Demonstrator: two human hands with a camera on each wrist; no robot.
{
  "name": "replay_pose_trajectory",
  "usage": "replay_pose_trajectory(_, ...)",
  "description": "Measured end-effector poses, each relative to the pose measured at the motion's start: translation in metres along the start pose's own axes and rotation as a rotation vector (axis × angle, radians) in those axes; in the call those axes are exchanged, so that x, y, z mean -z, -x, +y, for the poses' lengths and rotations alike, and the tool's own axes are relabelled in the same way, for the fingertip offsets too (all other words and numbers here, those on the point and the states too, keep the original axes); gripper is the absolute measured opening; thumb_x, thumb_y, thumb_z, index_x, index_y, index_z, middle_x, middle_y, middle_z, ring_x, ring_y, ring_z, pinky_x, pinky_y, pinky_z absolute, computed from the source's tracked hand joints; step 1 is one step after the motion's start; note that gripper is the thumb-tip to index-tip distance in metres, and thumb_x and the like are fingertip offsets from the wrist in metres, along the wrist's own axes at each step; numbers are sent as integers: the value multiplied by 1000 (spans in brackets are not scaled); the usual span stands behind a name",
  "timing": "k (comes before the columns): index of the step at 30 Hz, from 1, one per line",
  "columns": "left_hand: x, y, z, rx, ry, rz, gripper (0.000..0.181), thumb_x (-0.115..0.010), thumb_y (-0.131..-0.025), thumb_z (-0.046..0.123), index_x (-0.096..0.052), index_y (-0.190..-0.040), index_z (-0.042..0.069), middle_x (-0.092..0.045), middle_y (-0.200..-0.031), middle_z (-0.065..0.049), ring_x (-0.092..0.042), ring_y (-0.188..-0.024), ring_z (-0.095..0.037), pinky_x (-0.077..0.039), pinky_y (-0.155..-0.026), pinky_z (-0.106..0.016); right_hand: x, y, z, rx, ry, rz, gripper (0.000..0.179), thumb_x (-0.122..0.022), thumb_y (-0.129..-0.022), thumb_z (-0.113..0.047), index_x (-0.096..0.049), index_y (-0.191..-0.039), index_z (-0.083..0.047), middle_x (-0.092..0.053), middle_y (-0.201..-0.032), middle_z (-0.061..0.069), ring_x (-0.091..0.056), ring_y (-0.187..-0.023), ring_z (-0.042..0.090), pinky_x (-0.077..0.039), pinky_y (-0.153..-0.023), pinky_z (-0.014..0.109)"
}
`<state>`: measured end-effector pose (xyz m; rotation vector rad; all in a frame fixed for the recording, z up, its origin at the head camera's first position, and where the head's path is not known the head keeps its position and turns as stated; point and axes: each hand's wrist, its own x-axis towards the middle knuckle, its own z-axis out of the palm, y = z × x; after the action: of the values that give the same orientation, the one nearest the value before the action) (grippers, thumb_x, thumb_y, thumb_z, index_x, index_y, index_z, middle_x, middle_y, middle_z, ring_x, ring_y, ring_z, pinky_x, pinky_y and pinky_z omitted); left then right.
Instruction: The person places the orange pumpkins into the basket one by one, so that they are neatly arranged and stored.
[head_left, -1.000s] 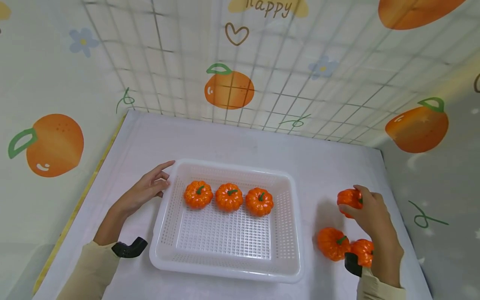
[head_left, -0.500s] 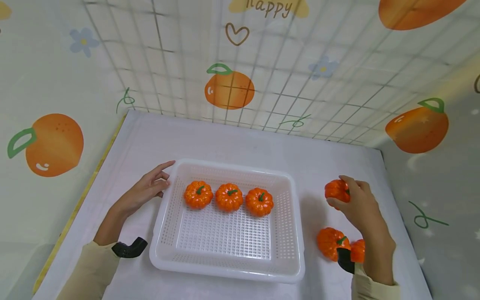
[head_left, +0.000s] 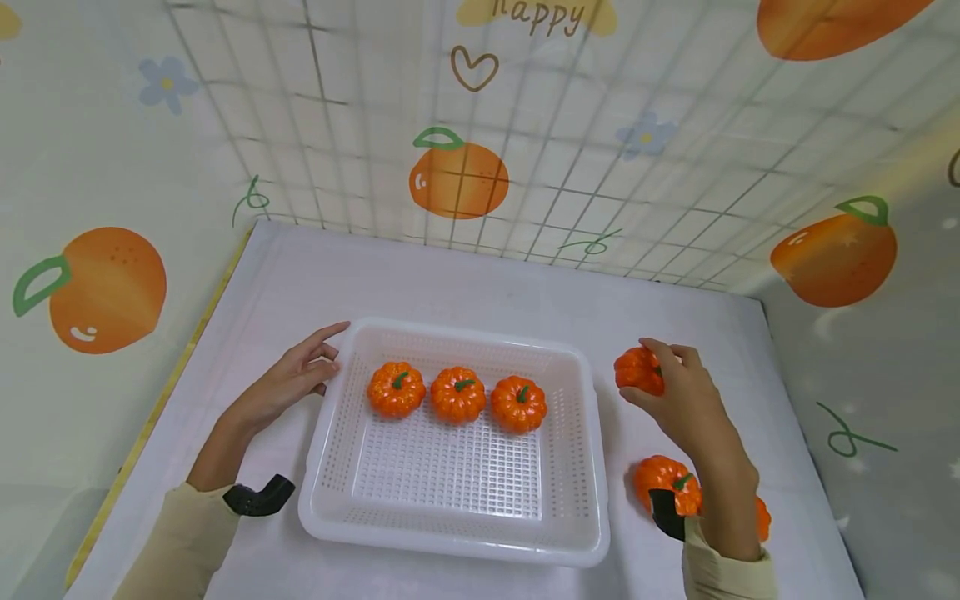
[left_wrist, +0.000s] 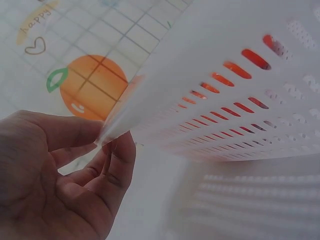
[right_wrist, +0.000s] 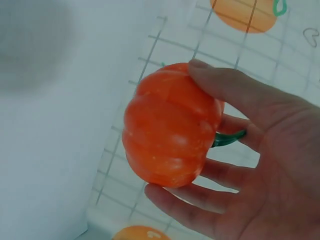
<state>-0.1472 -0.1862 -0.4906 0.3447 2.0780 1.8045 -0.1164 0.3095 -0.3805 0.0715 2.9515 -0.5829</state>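
White walls printed with oranges, blue flowers and a dark grid rise behind a pale table, as the head view shows; yellow trim runs down the table's left edge. On it sits a white basket with slotted sides, holding three orange pumpkins in a row toward its far side, their green stems up. The left hand is at the basket's far left corner, index finger stretched along the rim. Just beyond the right rim, the right hand grips another pumpkin between thumb and fingers; that rim stands between it and the row. Below, a loose pumpkin lies on the table, partly covered by the black wrist piece, and a second one is mostly hidden behind the right forearm.

Left wrist view: thumb and finger pinch the basket's edge, the gap between them nearly closed. The basket's side blocks most of the inside, with orange showing through its slots.

Right wrist view: the gripped pumpkin lies tipped sideways, stem toward the palm, the hand spread about as wide as the pumpkin, with the grid print behind.
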Motion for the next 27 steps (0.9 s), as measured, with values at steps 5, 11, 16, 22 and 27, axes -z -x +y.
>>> replay_pose_trajectory(5, 0, 0, 0, 3, 1, -2, 60, -54, -103, 15, -28, -157, 16, -50, -117, -21, -60, -99, -32, -55, -80, -30, -4, -3, -14, 44, 8, 9, 74, -75, -89, -20, -37, -151, -7, -29, -145, 37, -41, -118, 57, -50, -84, 64)
replay_pose_trajectory(11, 0, 0, 1, 12, -2, -6, 60, -54, -103, 16, -28, -157, 19, -51, -119, -20, -59, -100, -33, -55, -81, -30, -10, -6, -30, 83, 12, 19, 72, -77, -88, -18, -41, -148, -7, -31, -146, 34, -43, -117, 56, -51, -84, 63)
replay_pose_trajectory(16, 1, 0, 0, 11, 0, -9, 60, -53, -103, 16, -28, -158, 20, -51, -119, -20, -60, -100, -32, -55, -81, -31, -15, -10, -41, 110, 17, 17, 71, -78, -87, -17, -42, -147, -7, -32, -146, 32, -43, -118, 55, -51, -84, 61)
replay_pose_trajectory(22, 1, 0, -1, 9, 8, -8, 61, -54, -103, 15, -28, -158, 20, -51, -119, -20, -59, -101, -32, -55, -81, -31, -17, -10, -55, 144, 16, -3, 70, -78, -87, -18, -44, -147, -11, -33, -146, 30, -43, -120, 53, -52, -84, 61)
replay_pose_trajectory(27, 1, 0, -1, 8, 5, -6, 60, -54, -103, 16, -28, -157, 19, -51, -119, -20, -60, -101, -30, -55, -81, -31, -17, -10, -64, 184, 22, 1, 69, -78, -87, -19, -45, -147, -12, -36, -145, 28, -43, -120, 50, -53, -83, 59)
